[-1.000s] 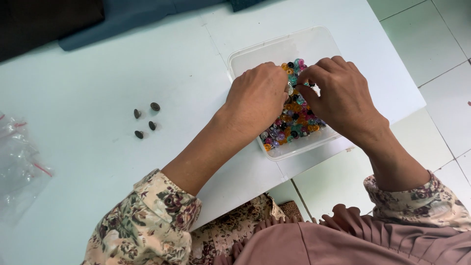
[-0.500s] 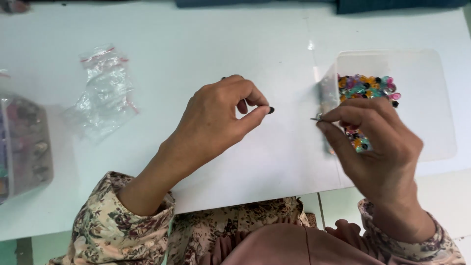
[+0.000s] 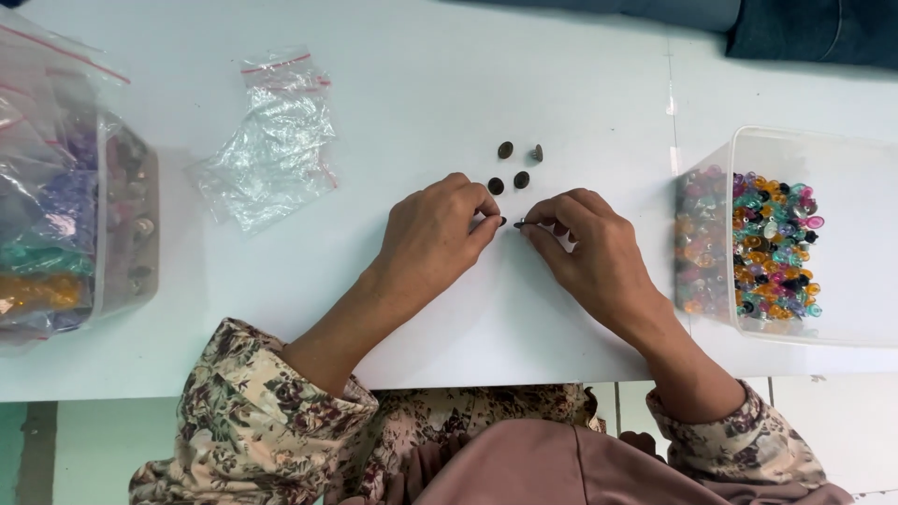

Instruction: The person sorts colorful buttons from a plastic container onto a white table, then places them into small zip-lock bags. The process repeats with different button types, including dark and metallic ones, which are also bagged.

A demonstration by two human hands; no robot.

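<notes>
Both hands meet at the middle of the white table (image 3: 561, 84). The left hand (image 3: 438, 229) pinches a small dark bead (image 3: 502, 222) between thumb and forefinger; the right hand (image 3: 589, 245) pinches a thin silver pin (image 3: 519, 224), its tip just beside the bead — touching or not, I cannot tell. Four dark beads (image 3: 514, 165) lie just above the fingers. A clear tub of coloured beads (image 3: 767, 245) sits to the right, a crumpled plastic bag (image 3: 271, 140) to the left.

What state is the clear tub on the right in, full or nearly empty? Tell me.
Partly filled. The clear tub holds colourful beads heaped along its left side; the rest of its floor is bare.
</notes>
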